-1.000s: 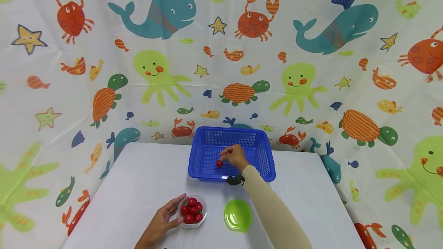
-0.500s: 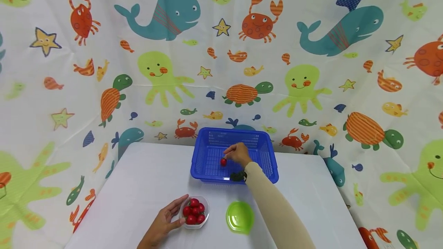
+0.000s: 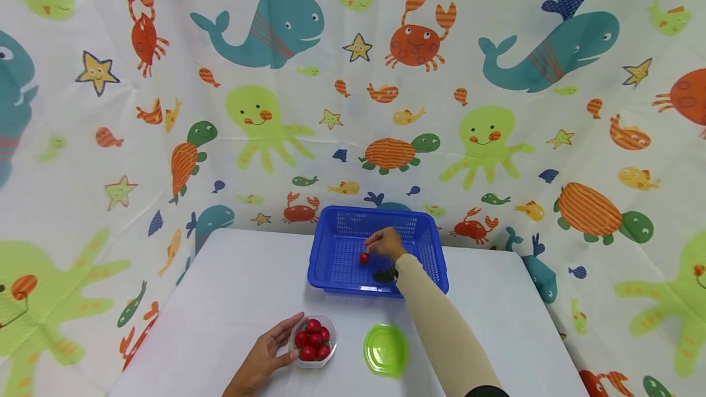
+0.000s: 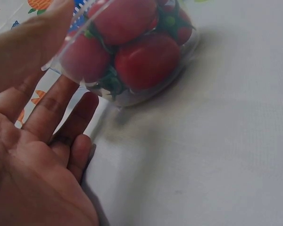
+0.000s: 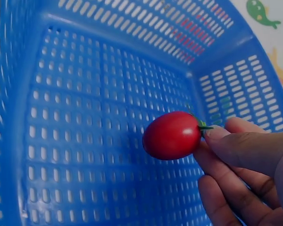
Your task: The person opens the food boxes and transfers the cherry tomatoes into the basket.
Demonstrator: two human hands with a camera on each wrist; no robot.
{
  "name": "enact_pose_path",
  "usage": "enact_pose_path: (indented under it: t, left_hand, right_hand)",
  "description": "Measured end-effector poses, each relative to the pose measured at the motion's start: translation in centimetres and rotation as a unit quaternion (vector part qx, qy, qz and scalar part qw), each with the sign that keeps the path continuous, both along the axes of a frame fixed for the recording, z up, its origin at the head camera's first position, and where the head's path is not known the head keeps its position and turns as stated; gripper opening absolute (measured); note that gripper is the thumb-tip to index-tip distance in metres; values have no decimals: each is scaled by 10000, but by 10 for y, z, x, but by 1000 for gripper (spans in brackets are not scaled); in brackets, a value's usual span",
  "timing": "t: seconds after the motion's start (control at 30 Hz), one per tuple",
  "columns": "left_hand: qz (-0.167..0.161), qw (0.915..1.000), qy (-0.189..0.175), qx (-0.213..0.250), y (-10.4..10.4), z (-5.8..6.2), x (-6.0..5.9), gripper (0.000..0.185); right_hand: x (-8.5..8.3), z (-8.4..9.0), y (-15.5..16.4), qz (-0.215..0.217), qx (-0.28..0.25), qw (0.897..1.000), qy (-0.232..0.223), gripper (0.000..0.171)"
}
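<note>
In the head view, my right hand [image 3: 387, 242] reaches over the blue plastic basket [image 3: 315, 262]. Its thumb and fingertips pinch a red cherry tomato [image 5: 172, 135] by the green stem, as the right wrist view shows. The tomato hangs inside the basket walls; whether it touches the bottom I cannot tell. My left hand [image 3: 269, 351] holds a clear plastic container [image 3: 312, 364] from its left side, thumb at the near rim and fingers round the far side. Several cherry tomatoes [image 4: 148, 61] fill that container, some with green stalks.
A bright green lid-like dish [image 3: 386, 351] lies on the white table [image 3: 231, 287], right of the container and beneath the right forearm's left side. A sea-animal-print curtain [image 3: 342, 139] hangs behind and at both sides of the table. A dark device [image 3: 385, 276] sits at my right wrist.
The head view has turned slightly, so everything sits further right. My right hand with the tomato has shifted a little right and farther into the basket. The left hand stays at the container.
</note>
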State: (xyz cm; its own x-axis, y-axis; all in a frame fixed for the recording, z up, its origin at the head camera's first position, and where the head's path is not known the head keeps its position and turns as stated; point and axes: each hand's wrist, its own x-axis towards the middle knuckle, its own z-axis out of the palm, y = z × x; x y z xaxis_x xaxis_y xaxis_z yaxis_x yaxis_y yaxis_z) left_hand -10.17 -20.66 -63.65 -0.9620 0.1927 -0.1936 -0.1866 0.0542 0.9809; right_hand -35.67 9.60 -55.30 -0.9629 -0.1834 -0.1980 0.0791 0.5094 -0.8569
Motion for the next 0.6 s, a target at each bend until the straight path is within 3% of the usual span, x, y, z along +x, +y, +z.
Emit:
enact_pose_path:
  t: [0.27,0.6]
  left_hand:
    - [-17,10000,-37,1,1,1,-1,65]
    - [3,10000,-36,-38,0,1,1,65]
  right_hand:
    - [-11,-10,3,56,-1,9999,-158,18]
    - [-9,-9,6,-74,375,9989,-271,14]
